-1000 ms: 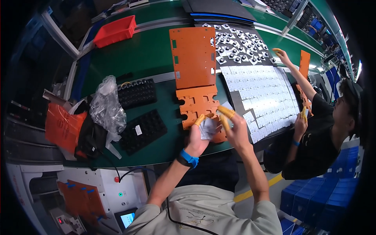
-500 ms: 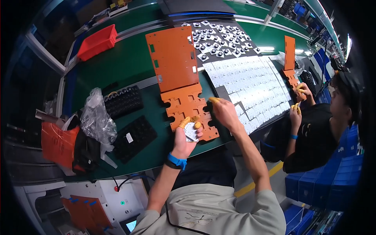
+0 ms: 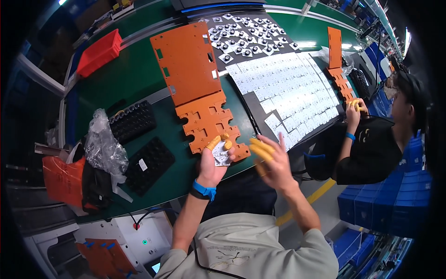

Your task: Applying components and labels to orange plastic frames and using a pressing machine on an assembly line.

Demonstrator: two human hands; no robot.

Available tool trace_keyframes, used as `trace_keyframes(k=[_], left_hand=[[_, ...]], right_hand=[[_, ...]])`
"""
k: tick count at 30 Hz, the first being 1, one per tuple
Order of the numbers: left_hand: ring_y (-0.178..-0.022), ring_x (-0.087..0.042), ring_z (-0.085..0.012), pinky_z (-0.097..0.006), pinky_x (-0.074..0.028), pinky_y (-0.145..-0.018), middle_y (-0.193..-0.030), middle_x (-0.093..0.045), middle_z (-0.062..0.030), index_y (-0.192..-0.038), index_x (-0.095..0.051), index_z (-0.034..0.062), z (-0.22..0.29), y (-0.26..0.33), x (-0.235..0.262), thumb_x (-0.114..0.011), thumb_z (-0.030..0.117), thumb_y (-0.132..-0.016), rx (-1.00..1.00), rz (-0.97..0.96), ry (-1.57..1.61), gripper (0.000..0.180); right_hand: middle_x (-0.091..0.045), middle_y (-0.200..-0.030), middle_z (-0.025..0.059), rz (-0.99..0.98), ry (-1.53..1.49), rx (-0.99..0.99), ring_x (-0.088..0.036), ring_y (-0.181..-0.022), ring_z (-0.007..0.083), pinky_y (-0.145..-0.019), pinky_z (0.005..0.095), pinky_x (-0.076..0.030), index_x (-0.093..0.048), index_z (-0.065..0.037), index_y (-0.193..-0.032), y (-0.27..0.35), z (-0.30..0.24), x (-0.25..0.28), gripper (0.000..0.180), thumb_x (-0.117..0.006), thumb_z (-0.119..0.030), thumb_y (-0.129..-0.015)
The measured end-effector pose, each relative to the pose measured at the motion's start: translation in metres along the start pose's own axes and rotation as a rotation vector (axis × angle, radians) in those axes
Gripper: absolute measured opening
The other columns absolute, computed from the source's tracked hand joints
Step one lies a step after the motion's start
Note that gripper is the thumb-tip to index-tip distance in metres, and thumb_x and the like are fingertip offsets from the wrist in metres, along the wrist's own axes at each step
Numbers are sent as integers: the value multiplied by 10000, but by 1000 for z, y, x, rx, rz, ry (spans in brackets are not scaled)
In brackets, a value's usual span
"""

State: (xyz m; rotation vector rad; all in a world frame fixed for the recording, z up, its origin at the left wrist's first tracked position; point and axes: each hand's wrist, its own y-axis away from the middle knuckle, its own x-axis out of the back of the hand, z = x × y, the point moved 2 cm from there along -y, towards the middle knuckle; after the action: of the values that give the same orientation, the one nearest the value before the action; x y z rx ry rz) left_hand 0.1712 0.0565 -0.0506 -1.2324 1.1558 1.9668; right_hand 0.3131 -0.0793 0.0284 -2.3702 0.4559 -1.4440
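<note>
My left hand (image 3: 213,163), with yellow finger cots and a blue wrist strap, is closed around small white circuit boards (image 3: 221,155). It is over the lower edge of an orange fixture plate (image 3: 204,124) with cutouts and notched sides. A hinged orange panel (image 3: 188,65) stands open beyond that plate. My right hand (image 3: 275,163), also in yellow finger cots, is off the plate's right side, past the table's front edge. Its fingers look stretched and apart, blurred by motion, with nothing visible in them.
White board panels (image 3: 288,83) cover the right side. Behind them, small boards with black round parts (image 3: 246,39) lie on a dark sheet. Black trays (image 3: 149,165), a clear plastic bag (image 3: 104,149) and a red bin (image 3: 100,52) are left. A co-worker (image 3: 371,149) sits right.
My right hand has moved back toward me, away from the fixture's right edge, and its fingers have spread. My left hand still holds the boards. The whole view has shifted slightly.
</note>
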Motion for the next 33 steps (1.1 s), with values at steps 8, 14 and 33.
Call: trace_keyframes(k=[8,14,33], left_hand=[[-760,-533,-199,-318,-455,-667,-870,-561,-62,-1234,-586,19,-7,-1,-7,-452,339,-1061,61,-65,7,388],[-793,-530,-202,-340,-459,-731,-955,-573,-76,-1389,-503,13,-13,0,-7,-407,388,-1076,36,-96,-66,497],[-1005,-660,-115,-301,-545,-866,-1154,-668,-26,-1355,-549,88,-5,29,-5,-483,384,-1077,-194,-94,-210,411]], right_hand=[[-644,-1316,147,-55,354,-277,-530,-1344,321,-1202,588,-263,-667,10,-1184,66,78,14,374,-565,95,-834],[-697,-1219,154,-34,307,-178,-618,-1246,312,-1165,553,-361,-719,-18,-1117,69,91,10,294,-618,67,-855],[-742,-991,187,360,-48,232,-737,-958,358,-895,450,-593,-719,40,-1012,-39,-17,-36,219,-685,70,-797]])
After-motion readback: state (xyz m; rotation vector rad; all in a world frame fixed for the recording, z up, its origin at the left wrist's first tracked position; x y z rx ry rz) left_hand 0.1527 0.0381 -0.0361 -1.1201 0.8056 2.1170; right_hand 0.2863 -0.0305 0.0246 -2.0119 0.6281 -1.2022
